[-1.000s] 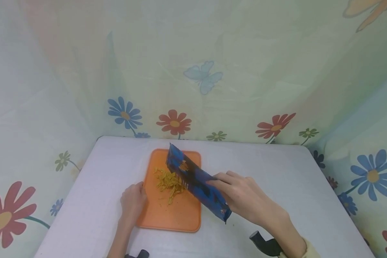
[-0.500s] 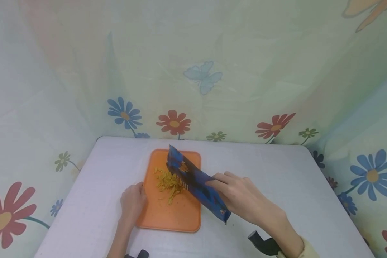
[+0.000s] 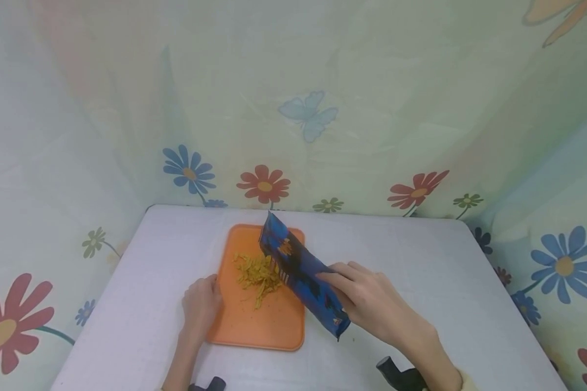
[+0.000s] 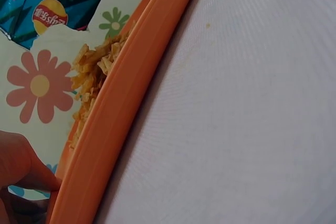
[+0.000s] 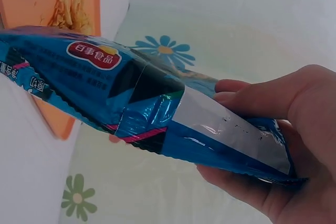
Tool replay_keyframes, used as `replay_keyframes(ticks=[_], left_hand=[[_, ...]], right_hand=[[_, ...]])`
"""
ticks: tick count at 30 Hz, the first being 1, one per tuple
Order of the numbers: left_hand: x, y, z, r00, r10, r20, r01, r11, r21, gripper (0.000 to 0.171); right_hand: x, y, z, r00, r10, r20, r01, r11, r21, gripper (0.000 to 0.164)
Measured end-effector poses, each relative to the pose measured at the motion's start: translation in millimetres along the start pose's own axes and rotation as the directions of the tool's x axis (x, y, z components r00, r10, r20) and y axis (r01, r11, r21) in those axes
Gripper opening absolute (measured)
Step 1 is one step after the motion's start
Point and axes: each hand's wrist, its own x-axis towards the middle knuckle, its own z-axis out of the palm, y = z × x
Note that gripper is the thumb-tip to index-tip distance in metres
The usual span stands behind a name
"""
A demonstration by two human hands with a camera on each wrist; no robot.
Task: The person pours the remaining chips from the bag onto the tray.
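Observation:
My right hand [image 3: 367,293] grips a blue potato chip bag [image 3: 303,274] near its lower end, thumb on one side and fingers on the other. The bag slants over the right part of an orange tray [image 3: 254,331], its far end up and to the left. Beside that end, a loose pile of yellow chip strips [image 3: 256,277] lies on the tray. At the tray's left edge, my left hand [image 3: 202,304] holds the rim. In the left wrist view, its fingers [image 4: 18,161] pinch the raised orange wall.
A white table [image 3: 396,250] bears the tray, with a floral cloth [image 3: 352,108] hanging behind it. Small crumbs [image 4: 208,25] dot the tabletop. Black wrist-camera mounts [image 3: 401,374] show below the hands.
The chip bag's far end has swung a little right and up in the right hand, showing more of the strips. The left hand and the tray stay in place.

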Motion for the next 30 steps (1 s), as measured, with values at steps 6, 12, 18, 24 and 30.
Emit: replay_keyframes(ticks=[6, 12, 18, 24, 30], left_hand=[[0.3, -2.0, 0.5, 1.000, 0.013, -0.019, -0.013, 1.000, 0.006, 0.024], [0.3, -2.7, 1.4, 0.999, 0.029, -0.033, -0.029, 1.000, 0.008, 0.026], [1.3, -3.4, 2.1, 0.999, 0.031, -0.041, -0.030, 0.999, 0.026, 0.025], [1.1, -3.8, 1.9, 0.999, 0.030, -0.039, -0.030, 1.000, 0.005, 0.025], [0.4, -1.7, 0.3, 0.999, 0.030, -0.035, -0.030, 0.999, -0.011, 0.026]], right_hand=[[-6.2, 0.5, 8.1, 0.992, 0.003, -0.128, 0.000, 1.000, 0.024, 0.036], [-12.8, 0.0, 16.9, 0.977, 0.013, -0.214, -0.006, 0.999, 0.031, 0.037], [-18.5, 2.0, 18.9, 0.967, 0.032, -0.253, -0.024, 0.999, 0.037, 0.040], [-27.7, 6.0, 16.1, 0.951, 0.055, -0.304, -0.061, 0.998, -0.009, 0.044], [-39.7, 11.0, 13.4, 0.931, 0.086, -0.354, -0.113, 0.992, -0.057, 0.046]])
